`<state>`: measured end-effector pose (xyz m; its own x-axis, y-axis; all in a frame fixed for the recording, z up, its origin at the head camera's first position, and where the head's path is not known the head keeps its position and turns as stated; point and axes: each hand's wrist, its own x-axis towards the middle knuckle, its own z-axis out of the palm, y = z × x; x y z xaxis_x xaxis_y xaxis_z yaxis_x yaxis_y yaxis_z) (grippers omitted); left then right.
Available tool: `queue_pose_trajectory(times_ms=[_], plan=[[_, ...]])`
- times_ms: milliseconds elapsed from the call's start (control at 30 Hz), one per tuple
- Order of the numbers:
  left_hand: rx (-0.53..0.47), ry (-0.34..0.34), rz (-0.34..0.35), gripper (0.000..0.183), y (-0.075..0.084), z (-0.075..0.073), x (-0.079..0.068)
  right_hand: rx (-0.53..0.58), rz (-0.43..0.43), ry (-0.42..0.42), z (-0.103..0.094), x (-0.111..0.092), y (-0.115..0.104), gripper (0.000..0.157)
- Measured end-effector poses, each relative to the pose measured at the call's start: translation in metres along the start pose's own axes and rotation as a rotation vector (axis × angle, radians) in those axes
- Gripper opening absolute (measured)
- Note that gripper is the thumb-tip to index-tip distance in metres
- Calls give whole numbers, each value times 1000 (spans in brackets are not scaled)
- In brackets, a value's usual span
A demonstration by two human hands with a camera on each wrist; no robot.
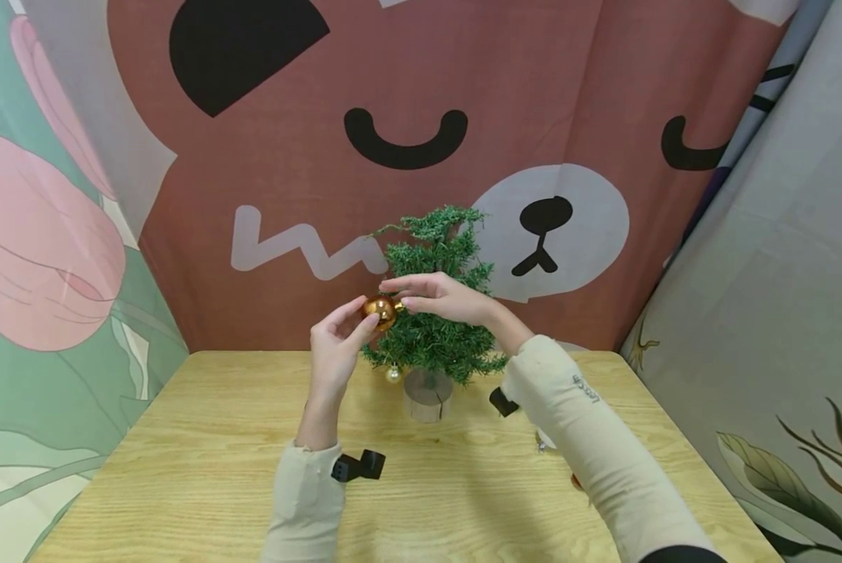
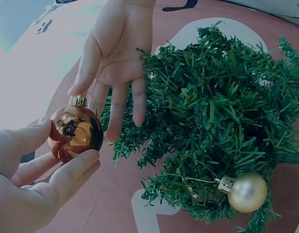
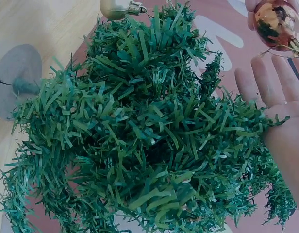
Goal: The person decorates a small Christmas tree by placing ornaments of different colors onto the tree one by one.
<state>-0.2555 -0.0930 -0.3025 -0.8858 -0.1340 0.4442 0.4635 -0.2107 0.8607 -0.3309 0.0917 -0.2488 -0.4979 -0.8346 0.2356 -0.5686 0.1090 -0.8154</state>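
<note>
A shiny copper-coloured bauble is held between the thumb and fingers of my left hand, in front of an artificial Christmas tree. The bauble has a gold cap with a thin string loop. My right hand reaches in from the other side, its thumb tip at the cap and its fingers stretched out beside the loop. In the right wrist view those straight fingers lie just below the bauble. The tree's branches partly cover the right palm.
A pale gold bauble hangs on a low branch. The tree stands in a round, wood-like base on the wooden table. By the right forearm, a white item and a reddish item are partly hidden. Printed curtains surround the table.
</note>
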Motion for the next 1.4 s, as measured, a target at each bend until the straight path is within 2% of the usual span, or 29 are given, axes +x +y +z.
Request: queue_pose_trajectory(times_ms=[333, 467, 667, 833, 933, 1067, 1233, 1400], plan=[[-5, 39, 38, 35, 0, 0, 3, 46, 118, 83, 0, 1, -4, 39], [-19, 49, 31, 35, 1, -1, 3, 72, 128, 97, 0, 0, -2, 37], [-7, 68, 23, 36, 0, -6, 5, 68, 135, 172, -1, -2, -1, 32], [33, 83, 30, 37, -1, -8, 6, 43, 91, 237, -2, -3, -3, 23], [144, 111, 67, 37, -3, -9, 6, -34, 46, 257, -2, -3, -4, 16], [298, 152, 137, 37, -6, -8, 7, -221, 34, 267, -2, -3, -4, 12], [381, 155, 204, 36, -8, -6, 6, -449, 63, 259, -1, -2, -5, 16], [431, 167, 235, 36, -9, -3, 6, -570, 100, 269, 3, -1, -9, 19]])
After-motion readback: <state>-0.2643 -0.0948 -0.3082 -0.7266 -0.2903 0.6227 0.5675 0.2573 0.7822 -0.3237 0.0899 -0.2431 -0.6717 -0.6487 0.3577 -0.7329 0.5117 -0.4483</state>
